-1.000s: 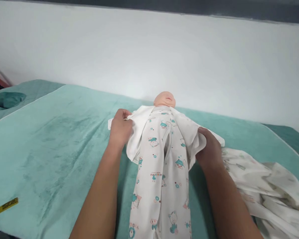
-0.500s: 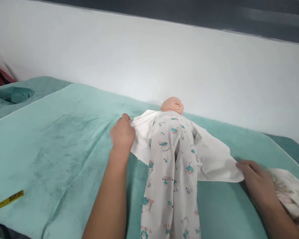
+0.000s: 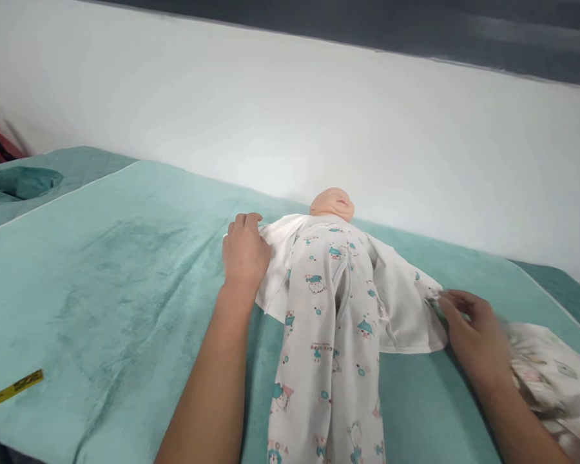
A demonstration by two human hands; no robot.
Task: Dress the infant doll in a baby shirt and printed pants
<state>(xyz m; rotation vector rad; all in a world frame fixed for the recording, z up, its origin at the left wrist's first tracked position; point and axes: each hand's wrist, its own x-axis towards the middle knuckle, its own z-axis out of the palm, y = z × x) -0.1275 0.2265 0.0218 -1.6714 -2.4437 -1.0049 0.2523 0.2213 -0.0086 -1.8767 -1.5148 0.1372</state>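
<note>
A baby doll (image 3: 332,203) lies on its back on a teal towel (image 3: 106,270), dressed in white patterned trousers (image 3: 326,335). Beneath it a white garment (image 3: 401,303) is spread open to both sides. My left hand (image 3: 244,254) rests on the garment's left flap, fingers curled down over the cloth. My right hand (image 3: 468,328) pinches the edge of the right flap between fingertips.
A crumpled heap of patterned white cloth (image 3: 551,380) lies at the right, against my right wrist. A yellow tape strip (image 3: 12,390) sits near the front left edge. A folded teal cloth (image 3: 22,182) lies far left. A white wall runs behind.
The right flap has been pulled out flat to the right and my right hand now pinches its edge. My left hand has settled flatter on the left flap.
</note>
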